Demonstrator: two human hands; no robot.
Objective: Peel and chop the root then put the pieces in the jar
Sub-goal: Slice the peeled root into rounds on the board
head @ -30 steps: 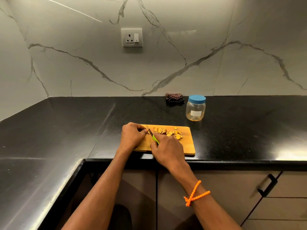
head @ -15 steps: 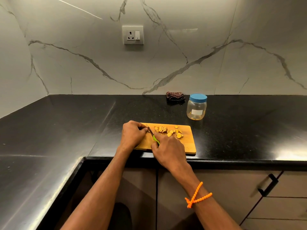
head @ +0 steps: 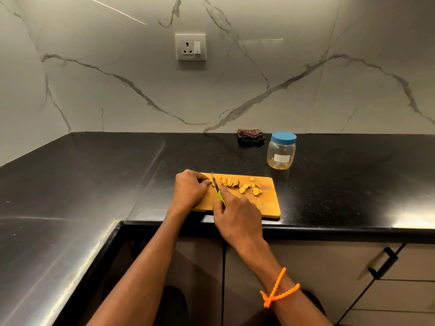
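- Black countertop (head: 329, 184) carries a wooden cutting board (head: 266, 203) at its front edge.
- Lidded plastic jar (head: 281, 150) stands behind the board's right corner, apart from it.
- Right hand (head: 237, 220) grips a green-handled knife (head: 217, 190), blade down on the board.
- Left hand (head: 189, 190), fingers curled, pins the root stub (head: 213, 184) beside the blade.
- Orange slices (head: 242, 185) lie right of it.

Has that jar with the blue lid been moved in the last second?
No. The jar stands in the same place, right of the folded cloth and beyond the cutting board's far right corner; only the camera shifted slightly.
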